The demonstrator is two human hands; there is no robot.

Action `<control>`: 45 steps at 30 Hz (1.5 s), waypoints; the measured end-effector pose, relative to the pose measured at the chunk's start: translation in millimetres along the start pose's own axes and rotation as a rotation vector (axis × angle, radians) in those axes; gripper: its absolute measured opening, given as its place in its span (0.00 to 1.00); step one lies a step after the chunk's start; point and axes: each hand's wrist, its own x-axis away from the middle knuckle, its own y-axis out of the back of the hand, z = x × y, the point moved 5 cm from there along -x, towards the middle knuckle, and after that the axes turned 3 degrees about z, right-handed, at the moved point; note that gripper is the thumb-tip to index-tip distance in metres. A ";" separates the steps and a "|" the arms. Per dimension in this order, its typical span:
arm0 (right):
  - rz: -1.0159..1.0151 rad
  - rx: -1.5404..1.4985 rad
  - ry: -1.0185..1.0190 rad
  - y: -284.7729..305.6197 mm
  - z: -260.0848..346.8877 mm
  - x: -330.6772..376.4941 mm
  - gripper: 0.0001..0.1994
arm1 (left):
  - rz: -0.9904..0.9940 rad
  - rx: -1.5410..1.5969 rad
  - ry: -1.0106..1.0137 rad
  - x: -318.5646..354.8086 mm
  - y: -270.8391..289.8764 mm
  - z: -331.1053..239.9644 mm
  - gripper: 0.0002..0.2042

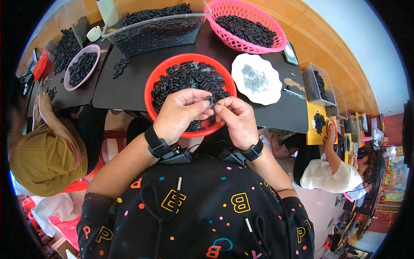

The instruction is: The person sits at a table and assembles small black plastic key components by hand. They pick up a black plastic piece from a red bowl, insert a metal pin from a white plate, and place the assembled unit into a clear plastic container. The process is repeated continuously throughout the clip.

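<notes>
My left hand (181,113) and my right hand (236,118) meet over the near rim of a round red tray (152,84) heaped with small black plastic parts (189,77). Between the thumb and fingertips of my left hand sits one small black part (209,100). The fingertips of my right hand pinch against it from the right, perhaps holding a tiny metal piece that is too small to make out. Both wrists wear black bands. A white scalloped plate (269,90) with small metal springs (254,78) lies just right of the tray.
On the black table (129,90) stand a pink basket (276,36) and a clear bin (155,32) of black parts, plus a pink bowl (81,67). A person in a tan cap (41,162) sits at left; another person (325,175) works at right.
</notes>
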 end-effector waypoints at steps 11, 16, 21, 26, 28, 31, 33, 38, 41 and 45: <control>-0.009 0.010 -0.019 0.8 -0.4 -0.6 0.04 | -0.030 -0.040 0.017 -1.7 0.9 -1.5 0.10; -0.005 0.002 -0.021 0.9 -2.2 -2.3 0.04 | -0.010 -0.068 0.020 -2.2 -0.4 -0.4 0.10; -0.001 0.013 -0.023 -1.3 0.2 -1.8 0.04 | -0.030 -0.031 0.023 -3.4 2.4 2.0 0.10; 0.007 0.020 -0.025 -2.1 2.2 -0.7 0.04 | -0.033 -0.029 0.020 -3.3 2.9 2.2 0.10; 0.019 0.027 -0.035 -0.7 1.8 0.1 0.04 | -0.024 -0.048 0.010 -3.4 2.8 2.7 0.10; 0.014 0.024 -0.036 0.3 0.3 0.4 0.04 | -0.017 -0.052 0.003 -3.2 1.9 2.6 0.10; -0.007 0.013 -0.036 0.1 1.1 1.2 0.04 | -0.024 -0.026 -0.001 -2.6 0.4 2.6 0.10; -0.057 0.007 -0.001 -0.2 4.2 3.3 0.04 | -0.069 -0.003 0.002 -1.6 -3.4 -0.8 0.10; -0.072 -0.007 0.001 -1.4 3.9 3.7 0.05 | -0.067 0.005 0.008 -0.8 -4.8 -1.3 0.10; -0.091 -0.038 0.025 -1.6 2.8 3.8 0.04 | -0.082 0.000 0.006 1.2 -6.3 -2.9 0.10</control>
